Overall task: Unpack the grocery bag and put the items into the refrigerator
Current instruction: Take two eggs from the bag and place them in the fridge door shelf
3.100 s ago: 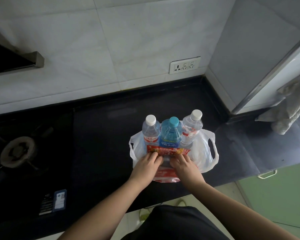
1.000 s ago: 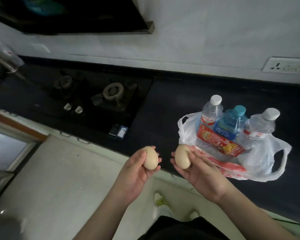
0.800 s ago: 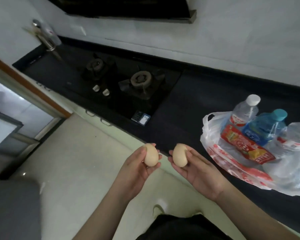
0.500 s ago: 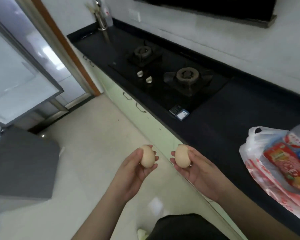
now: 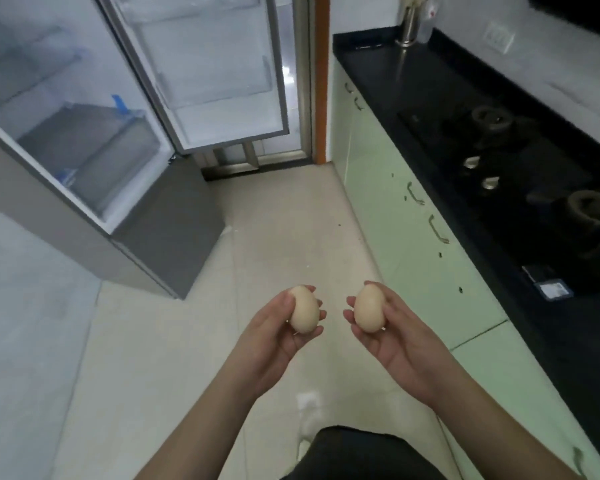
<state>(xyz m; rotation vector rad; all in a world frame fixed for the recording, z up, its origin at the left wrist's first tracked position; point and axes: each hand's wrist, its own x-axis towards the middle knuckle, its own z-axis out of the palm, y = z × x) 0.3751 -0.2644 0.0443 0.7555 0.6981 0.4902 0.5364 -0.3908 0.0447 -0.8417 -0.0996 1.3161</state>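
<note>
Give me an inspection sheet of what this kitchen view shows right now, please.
Surface: pale tiled floor; black stone counter at right.
Job's things: two beige eggs, left egg, right egg; grey refrigerator with door open.
Clutter: small white scrap on floor.
Grippers: left hand holds left egg; right hand holds right egg.
Cables: nothing seen.
Surroundings: black gas hob, pale green cabinets, steel tap.

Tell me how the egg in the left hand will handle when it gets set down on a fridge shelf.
The egg looks smooth and rounded, so it would probably roll on a flat shelf. Its shell is likely brittle; the left hand cradles it in curled fingers, which suits setting it down gently.
</note>
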